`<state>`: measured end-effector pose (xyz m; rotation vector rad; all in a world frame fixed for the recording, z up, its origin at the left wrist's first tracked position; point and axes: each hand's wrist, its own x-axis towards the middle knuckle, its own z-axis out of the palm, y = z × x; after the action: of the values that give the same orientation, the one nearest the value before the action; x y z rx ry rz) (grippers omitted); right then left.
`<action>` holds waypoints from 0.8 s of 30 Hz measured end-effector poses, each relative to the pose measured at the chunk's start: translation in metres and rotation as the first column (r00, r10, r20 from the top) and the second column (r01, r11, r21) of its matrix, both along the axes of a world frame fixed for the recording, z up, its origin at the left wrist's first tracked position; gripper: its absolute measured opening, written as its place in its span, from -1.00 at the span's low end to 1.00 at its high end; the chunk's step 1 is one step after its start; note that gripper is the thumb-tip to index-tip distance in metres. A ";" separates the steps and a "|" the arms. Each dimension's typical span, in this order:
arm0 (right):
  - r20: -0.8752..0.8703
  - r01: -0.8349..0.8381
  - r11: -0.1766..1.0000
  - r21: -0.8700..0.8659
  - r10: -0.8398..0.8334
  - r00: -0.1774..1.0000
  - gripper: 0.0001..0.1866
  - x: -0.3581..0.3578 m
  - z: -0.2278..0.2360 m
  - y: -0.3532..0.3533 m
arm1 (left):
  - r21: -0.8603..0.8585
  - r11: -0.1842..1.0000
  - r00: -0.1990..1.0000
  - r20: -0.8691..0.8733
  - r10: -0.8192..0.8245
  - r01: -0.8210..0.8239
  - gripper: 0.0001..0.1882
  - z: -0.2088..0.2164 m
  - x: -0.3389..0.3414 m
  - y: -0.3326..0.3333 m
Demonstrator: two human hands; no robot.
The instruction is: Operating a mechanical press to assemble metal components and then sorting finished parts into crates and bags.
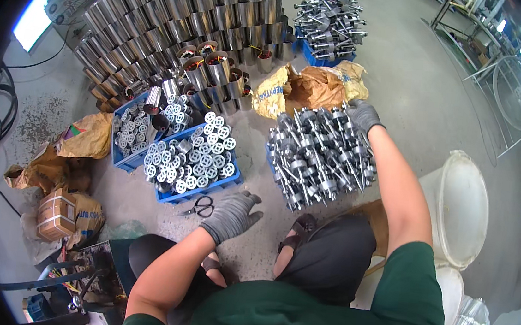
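Observation:
My left hand (pixel 232 215), in a grey glove, is held above the floor with its fingers stretched out and nothing in them. Beside it lie black-handled scissors (pixel 203 206). At the far right corner of a heap of motor rotors (pixel 318 156), my grey-gloved right hand (pixel 363 115) has its fingers curled down round a rotor; its fingertips are partly hidden. The rotors are dark cylinders on thin steel shafts, piled over a blue crate. Left of them, a blue crate (pixel 200 195) holds many round, silvery metal end caps (pixel 191 158).
Shiny metal cylinders (pixel 181 11) stand stacked at the far left. Another blue crate (pixel 327 60) of rotors is at the back, with torn paper sacks (pixel 313 87) before it. A white bin (pixel 464 209) stands at my right, a cardboard box (pixel 57 216) at the left.

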<state>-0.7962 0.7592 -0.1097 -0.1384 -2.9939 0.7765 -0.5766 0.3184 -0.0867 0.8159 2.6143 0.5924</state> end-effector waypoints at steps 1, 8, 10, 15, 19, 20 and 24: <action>0.070 0.062 0.998 0.008 -0.062 0.996 -0.57 -0.023 -0.010 0.009 | 0.003 1.000 1.000 0.000 0.006 -0.006 -0.54 0.004 -0.001 0.002; 0.305 0.033 0.972 0.233 -0.105 0.947 -0.44 -0.163 -0.088 0.042 | -0.148 0.989 1.000 0.017 0.015 -0.013 -0.54 0.018 -0.006 -0.011; 0.405 0.096 0.959 0.268 -0.203 0.892 -0.34 -0.179 -0.104 0.042 | -0.136 0.990 1.000 0.016 0.021 -0.019 -0.54 0.018 -0.008 -0.016; 0.501 0.058 0.977 0.204 -0.155 0.851 -0.21 -0.203 -0.143 0.054 | -0.119 0.993 0.998 0.063 0.014 -0.007 -0.55 0.015 -0.014 -0.026; 0.381 0.378 0.915 -0.138 -0.304 0.873 -0.34 -0.237 -0.149 0.068 | -0.116 0.993 0.995 0.097 0.027 -0.015 -0.56 0.006 -0.021 -0.029; 0.274 0.340 0.871 -0.355 -0.251 0.928 -0.47 -0.243 -0.137 0.076 | -0.113 0.994 0.995 0.099 0.017 -0.006 -0.56 0.003 -0.024 -0.029; -0.181 0.187 0.819 -0.542 -0.331 0.926 -0.76 -0.227 -0.057 0.098 | -0.177 0.984 0.993 0.121 0.009 0.012 -0.56 -0.001 -0.029 -0.022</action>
<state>-1.0235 0.8573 -0.1663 -0.4172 -2.3710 1.4126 -0.6053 0.2966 -0.0875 0.7035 2.5121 0.3880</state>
